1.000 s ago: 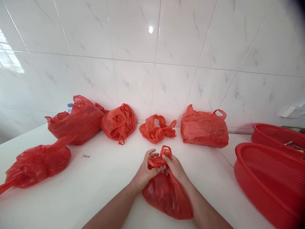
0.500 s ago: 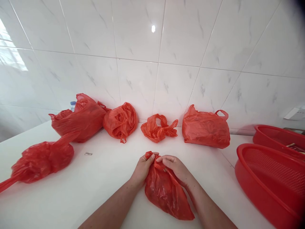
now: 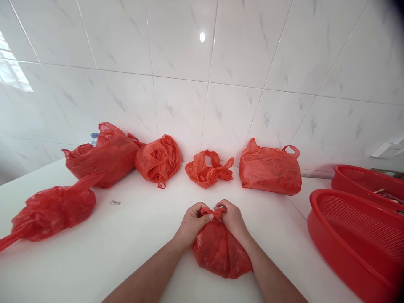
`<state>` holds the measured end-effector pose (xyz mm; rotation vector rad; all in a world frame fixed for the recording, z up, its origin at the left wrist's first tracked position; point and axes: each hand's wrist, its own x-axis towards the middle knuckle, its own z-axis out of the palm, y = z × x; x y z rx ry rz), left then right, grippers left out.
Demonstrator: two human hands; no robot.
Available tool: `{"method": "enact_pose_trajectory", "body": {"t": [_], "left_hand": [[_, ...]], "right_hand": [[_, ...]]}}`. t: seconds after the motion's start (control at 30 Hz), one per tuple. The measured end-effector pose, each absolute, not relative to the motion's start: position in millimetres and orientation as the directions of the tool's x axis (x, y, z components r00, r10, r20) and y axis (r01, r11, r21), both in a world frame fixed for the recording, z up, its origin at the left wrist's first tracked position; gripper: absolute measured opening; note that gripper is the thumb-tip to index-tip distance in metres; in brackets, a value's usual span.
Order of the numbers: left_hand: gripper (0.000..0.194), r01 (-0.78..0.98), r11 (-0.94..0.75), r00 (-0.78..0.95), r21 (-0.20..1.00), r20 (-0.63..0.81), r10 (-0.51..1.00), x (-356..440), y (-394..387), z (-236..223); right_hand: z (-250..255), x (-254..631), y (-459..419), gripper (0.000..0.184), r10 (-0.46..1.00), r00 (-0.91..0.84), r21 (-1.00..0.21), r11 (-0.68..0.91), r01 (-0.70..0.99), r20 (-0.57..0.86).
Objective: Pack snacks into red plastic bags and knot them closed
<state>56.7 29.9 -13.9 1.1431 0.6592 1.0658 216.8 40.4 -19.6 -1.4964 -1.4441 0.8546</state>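
A red plastic bag (image 3: 221,252) with a rounded, filled body rests on the white table in front of me. Its neck is gathered and twisted into what looks like a knot between my hands. My left hand (image 3: 194,223) pinches the left side of this neck, thumb on top. On the other side, my right hand (image 3: 232,216) is closed on the bag's right handle end. What the bag contains cannot be made out through the plastic.
Along the tiled wall stand a bulky red bag (image 3: 104,158), a round bundled bag (image 3: 158,162), a crumpled bag (image 3: 208,170) and a boxy bag (image 3: 269,170). A knotted bag (image 3: 53,212) lies left. Red plastic baskets (image 3: 353,248) occupy the right side.
The bag's loose top has been drawn together into a tight twisted neck, and its body has become rounder. My hands have moved apart to either side of the neck.
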Motion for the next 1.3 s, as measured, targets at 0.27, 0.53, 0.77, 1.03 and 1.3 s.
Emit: {"method": "enact_pose_trajectory", "body": {"t": [0.27, 0.53, 0.77, 1.03, 1.3], "left_hand": [[0.005, -0.009, -0.19, 0.226, 0.982, 0.187, 0.956, 56.9, 31.7, -17.6], [0.014, 0.162, -0.406, 0.159, 0.899, 0.382, 0.91, 49.1, 33.8, -10.8], [0.034, 0.275, -0.49, 0.043, 0.827, 0.499, 0.866, 32.2, 39.2, -8.8], [0.036, 0.239, -0.443, -0.168, 0.864, 0.486, 0.858, 32.6, 45.6, -14.3], [0.077, 0.502, -0.747, 0.344, 0.436, 0.692, 0.635, 52.7, 12.5, -7.3]], "right_hand": [[-12.5, 240.1, 38.8, 0.024, 0.994, -0.086, -0.996, -0.078, -0.051, -0.073], [-10.3, 258.6, 34.9, 0.029, 0.999, -0.006, -0.807, -0.037, -0.59, -0.041], [-14.3, 304.0, 49.1, 0.022, 0.962, 0.27, -0.839, 0.106, -0.534, -0.051], [-26.5, 302.6, 49.0, 0.03, 0.941, 0.337, -0.946, 0.076, -0.315, -0.037], [-45.0, 284.4, 62.3, 0.027, 0.984, 0.168, -0.86, -0.043, 0.509, 0.051]]}}
